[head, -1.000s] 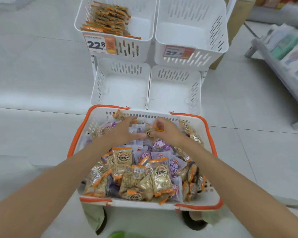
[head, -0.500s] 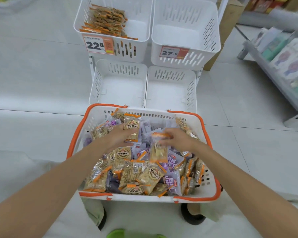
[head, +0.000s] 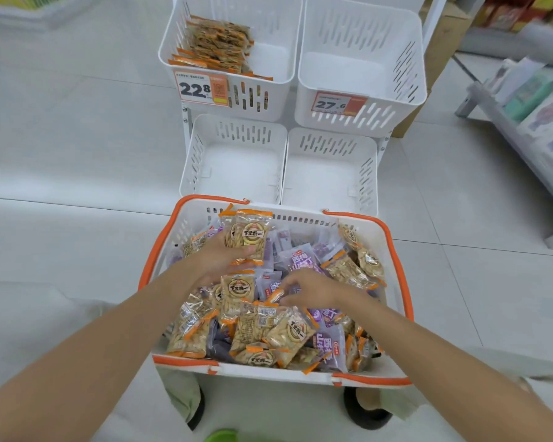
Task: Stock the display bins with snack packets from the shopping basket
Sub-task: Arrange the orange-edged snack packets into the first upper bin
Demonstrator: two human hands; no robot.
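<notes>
A white shopping basket with an orange rim sits in front of me, heaped with orange-edged nut packets and purple packets. My left hand grips a small stack of orange-edged packets held upright over the basket's far left. My right hand lies lower among the pile, its fingertips on an orange-edged packet; whether it grips the packet I cannot tell. Beyond the basket stand four white display bins. The top-left bin holds orange packets. The top-right bin and both lower bins hold nothing.
Price tags reading 22.8 and 27.6 hang on the upper bins. A shelf of packaged goods runs along the right. A brown cardboard box stands behind the bins. Pale tiled floor surrounds the rack.
My left hand has lifted a stack of orange-edged packets up from the pile. My right hand moved nearer and lower into the pile, and no longer holds up the packet it held before.
</notes>
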